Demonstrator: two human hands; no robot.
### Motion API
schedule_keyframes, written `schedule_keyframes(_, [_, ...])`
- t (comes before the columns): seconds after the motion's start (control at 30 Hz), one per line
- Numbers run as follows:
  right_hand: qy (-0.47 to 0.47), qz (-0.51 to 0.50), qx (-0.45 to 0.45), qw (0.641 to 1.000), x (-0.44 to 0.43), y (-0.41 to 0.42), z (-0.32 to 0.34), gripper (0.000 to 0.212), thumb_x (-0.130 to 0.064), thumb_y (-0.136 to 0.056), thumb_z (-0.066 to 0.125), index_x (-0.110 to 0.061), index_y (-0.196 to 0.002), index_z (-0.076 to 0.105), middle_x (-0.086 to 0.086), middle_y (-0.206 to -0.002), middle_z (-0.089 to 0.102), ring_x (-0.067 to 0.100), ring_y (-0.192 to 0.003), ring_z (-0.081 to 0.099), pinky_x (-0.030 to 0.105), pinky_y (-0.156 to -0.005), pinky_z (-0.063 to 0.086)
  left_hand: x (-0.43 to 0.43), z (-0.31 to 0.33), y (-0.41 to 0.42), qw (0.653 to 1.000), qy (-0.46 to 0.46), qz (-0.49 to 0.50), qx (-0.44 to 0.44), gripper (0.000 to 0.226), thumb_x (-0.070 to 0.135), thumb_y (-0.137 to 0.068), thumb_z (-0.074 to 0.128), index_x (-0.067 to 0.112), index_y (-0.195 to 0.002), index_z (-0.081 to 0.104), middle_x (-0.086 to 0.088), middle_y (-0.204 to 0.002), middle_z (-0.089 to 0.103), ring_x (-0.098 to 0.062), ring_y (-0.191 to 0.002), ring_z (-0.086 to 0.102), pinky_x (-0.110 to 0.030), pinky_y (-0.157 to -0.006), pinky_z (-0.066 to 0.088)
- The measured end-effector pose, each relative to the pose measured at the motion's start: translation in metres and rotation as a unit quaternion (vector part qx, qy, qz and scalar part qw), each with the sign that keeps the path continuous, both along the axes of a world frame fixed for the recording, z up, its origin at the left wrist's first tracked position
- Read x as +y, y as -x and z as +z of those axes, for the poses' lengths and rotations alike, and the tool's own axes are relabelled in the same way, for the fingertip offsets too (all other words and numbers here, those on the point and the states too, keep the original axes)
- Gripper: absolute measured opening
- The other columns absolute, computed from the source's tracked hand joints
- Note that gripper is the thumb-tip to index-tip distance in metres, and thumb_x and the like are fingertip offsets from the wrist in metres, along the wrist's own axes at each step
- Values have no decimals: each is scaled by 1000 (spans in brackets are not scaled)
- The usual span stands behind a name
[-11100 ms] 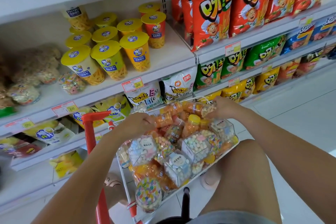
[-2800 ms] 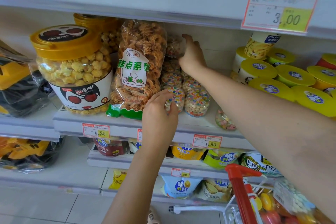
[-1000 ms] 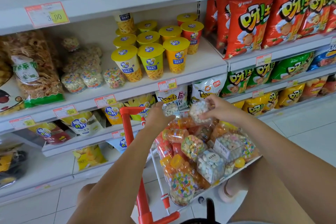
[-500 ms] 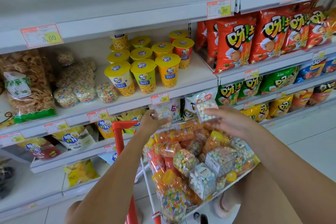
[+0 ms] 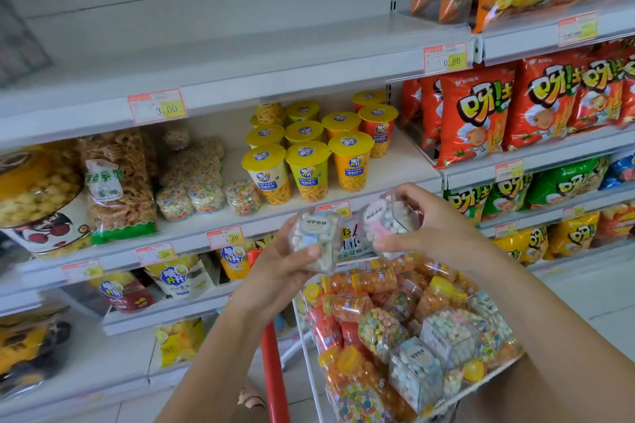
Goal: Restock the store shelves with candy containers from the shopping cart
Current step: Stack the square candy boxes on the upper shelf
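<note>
Cube-shaped clear plastic candy container (image 5: pixel 314 239), packed with pastel pellets and bearing a round white label, is sitting in the person's left hand (image 5: pixel 281 268), whose fingers are cupping it from below while the thumb is curling across its front face. A second clear cube (image 5: pixel 391 216) of the same kind is being gripped by the right hand (image 5: pixel 436 233), fingers wrapping over its top and thumb reaching beneath. Both cubes are hovering side by side, just apart, above the far end of a white wire shopping cart (image 5: pixel 307 347) with a red handle post (image 5: pixel 275 374). More jars and cubes of sweets (image 5: pixel 378 330) are lying heaped in the cart (orange ones mostly). Behind, on a white metal store shelf (image 5: pixel 405 165), yellow-lidded snack cups (image 5: pixel 305 168) are standing beside small round tubs of multicoloured candy (image 5: pixel 206 189).
</note>
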State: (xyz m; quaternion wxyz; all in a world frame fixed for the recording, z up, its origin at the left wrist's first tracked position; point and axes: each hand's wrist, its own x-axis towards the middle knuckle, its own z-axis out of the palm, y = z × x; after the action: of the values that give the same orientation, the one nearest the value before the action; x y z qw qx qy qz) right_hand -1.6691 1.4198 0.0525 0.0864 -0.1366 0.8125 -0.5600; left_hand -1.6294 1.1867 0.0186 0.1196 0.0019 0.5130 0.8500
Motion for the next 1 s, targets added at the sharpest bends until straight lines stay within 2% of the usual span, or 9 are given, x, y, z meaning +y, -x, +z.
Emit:
schedule_keyframes(0.13, [34,34,32,998,-10,-6,4,59,-15,-64,87,-39,-109,56,-15,-105,63,-5,-90,61,11,-70,48,-5,17,-11,994,85,24,68,70,-1,-56,78,23,-117,55,-4,-106,67,-21,-94,67,-25,-74,54])
schedule_keyframes(0.27, [86,92,44,991,-16,-8,11,64,-5,-64,85,-42,-108,58,-15,-109,62,8,-104,61,29,-83,54,-10,29,-16,983,122,17,139,62,1,-54,80,32,-103,59,-4,-103,65,-28,-98,66,-31,-77,55])
schedule_keyframes(0.4, [130,126,41,983,-21,-10,17,64,2,-64,82,-36,-110,58,-11,-112,61,17,-101,63,36,-81,54,-16,36,-19,977,135,22,163,61,2,-56,80,34,-103,58,-3,-107,64,-32,-99,66,-33,-78,55])
schedule_keyframes(0.5, [169,157,30,973,-26,-12,20,65,-4,-64,83,-37,-114,55,-6,-120,58,18,-105,61,31,-81,53,-16,39,-22,973,150,25,174,63,3,-61,82,37,-108,55,-7,-115,62,-32,-101,66,-35,-82,54])
schedule_keyframes(0.6, [235,176,2,956,-43,-19,22,73,-8,-67,81,-39,-125,49,-5,-122,59,17,-111,61,29,-84,52,-11,40,-25,968,170,39,178,74,4,-68,82,37,-123,46,-6,-122,62,-27,-107,64,-31,-82,53])
schedule_keyframes(0.73, [302,136,-21,943,-72,-27,25,93,-43,-58,86,-50,-137,37,-14,-133,52,14,-121,56,33,-94,51,-3,42,-29,961,161,83,208,86,17,-67,78,33,-138,32,6,-123,62,-17,-111,62,-27,-83,53])
schedule_keyframes(0.8, [304,105,-31,946,-82,-26,27,96,-48,-56,86,-56,-137,34,-15,-139,47,12,-123,54,41,-100,47,-4,44,-28,948,194,120,223,81,27,-75,73,33,-142,29,12,-130,57,-10,-114,60,-26,-88,52])
schedule_keyframes(0.9, [288,63,-57,954,-93,-19,28,106,-43,-53,86,-48,-142,29,-7,-134,55,15,-116,60,46,-99,48,-15,45,-27,934,224,162,225,77,40,-74,73,44,-139,32,-1,-143,45,-17,-125,52,-38,-100,47])
schedule_keyframes(1.0, [215,5,-41,976,-102,-10,36,116,-58,-31,91,-30,-133,44,1,-119,65,21,-104,66,50,-95,50,-29,52,-26,944,193,201,178,85,36,-66,78,34,-139,36,-2,-128,60,-16,-114,60,-30,-89,52])
